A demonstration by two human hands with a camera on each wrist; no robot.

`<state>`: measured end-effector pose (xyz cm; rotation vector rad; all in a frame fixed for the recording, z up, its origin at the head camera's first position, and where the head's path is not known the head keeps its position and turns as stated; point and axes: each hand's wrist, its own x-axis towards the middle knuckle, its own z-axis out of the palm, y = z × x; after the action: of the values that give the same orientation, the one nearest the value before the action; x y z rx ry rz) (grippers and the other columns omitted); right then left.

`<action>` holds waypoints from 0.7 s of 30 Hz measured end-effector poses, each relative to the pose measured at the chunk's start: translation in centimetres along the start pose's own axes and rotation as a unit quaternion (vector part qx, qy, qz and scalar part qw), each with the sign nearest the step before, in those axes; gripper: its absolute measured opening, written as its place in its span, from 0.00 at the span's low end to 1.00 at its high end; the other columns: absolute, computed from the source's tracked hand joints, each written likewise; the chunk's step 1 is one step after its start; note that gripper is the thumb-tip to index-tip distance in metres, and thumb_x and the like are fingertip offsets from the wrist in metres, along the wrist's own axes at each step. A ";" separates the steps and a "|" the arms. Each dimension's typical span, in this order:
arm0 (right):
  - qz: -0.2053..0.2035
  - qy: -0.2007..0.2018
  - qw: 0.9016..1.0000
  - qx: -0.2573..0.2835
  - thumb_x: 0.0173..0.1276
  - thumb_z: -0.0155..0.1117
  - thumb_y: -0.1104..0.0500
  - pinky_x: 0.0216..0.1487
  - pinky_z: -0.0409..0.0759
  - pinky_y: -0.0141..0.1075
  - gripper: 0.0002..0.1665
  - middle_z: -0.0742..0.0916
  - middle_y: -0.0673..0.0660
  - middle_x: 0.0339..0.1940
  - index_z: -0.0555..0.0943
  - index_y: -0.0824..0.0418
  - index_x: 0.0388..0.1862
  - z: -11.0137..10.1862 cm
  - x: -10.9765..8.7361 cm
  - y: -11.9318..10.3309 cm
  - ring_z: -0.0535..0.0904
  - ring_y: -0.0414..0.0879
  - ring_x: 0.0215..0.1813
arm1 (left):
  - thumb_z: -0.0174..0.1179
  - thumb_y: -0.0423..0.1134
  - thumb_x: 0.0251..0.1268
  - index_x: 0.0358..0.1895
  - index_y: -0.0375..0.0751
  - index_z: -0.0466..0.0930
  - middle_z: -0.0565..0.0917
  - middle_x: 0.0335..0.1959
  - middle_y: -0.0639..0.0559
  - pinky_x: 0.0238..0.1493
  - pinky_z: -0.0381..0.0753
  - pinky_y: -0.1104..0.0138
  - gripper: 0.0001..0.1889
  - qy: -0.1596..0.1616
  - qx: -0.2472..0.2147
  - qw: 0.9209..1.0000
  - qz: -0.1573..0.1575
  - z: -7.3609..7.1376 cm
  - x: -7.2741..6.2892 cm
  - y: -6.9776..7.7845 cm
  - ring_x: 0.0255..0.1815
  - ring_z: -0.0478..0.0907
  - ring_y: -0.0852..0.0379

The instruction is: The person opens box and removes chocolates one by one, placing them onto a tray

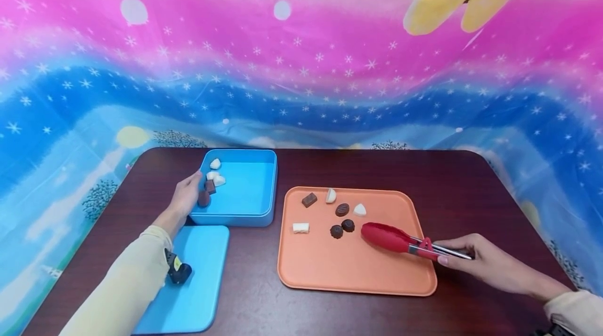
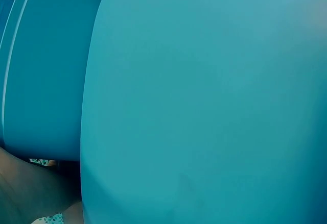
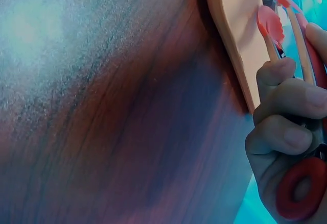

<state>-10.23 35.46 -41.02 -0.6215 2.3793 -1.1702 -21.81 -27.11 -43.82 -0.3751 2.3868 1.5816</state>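
Observation:
My left hand (image 1: pixel 185 194) rests against the left side of an open blue box (image 1: pixel 233 220). Along the box's left wall lie several white chocolates (image 1: pixel 215 164) and brown chocolates (image 1: pixel 210 187). Red-tipped tongs (image 1: pixel 386 237) are gripped by their metal handles in my right hand (image 1: pixel 492 262). They reach over an orange tray (image 1: pixel 325 270), with their tips just right of two dark round chocolates (image 1: pixel 336 231). In the right wrist view, the tong tips stand apart. Also on the tray are a dark oval chocolate (image 1: pixel 342 210), a brown block (image 1: pixel 309 200) and white pieces (image 1: pixel 360 210).
A flat blue lid (image 1: pixel 200 268) lies in front of the box, beneath my left forearm. The dark wooden table (image 1: pixel 254 278) carries the box, lid and tray. Behind it hangs a colourful printed cloth (image 1: pixel 301 79).

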 end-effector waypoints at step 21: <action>0.047 0.105 0.990 -0.082 0.77 0.60 0.52 0.31 0.73 0.29 0.25 0.89 0.57 0.52 0.79 0.67 0.65 0.7 2.4 -3.6 0.78 0.33 0.38 | 0.23 0.61 0.82 0.83 0.48 0.34 0.49 0.84 0.38 0.82 0.45 0.38 0.35 0.001 0.002 1.000 0.007 -0.2 -0.5 -0.3 0.85 0.40 0.38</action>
<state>-11.09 31.75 -38.89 -0.4503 2.6721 -1.0544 -21.25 -27.32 -43.84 -0.3615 2.3996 1.5816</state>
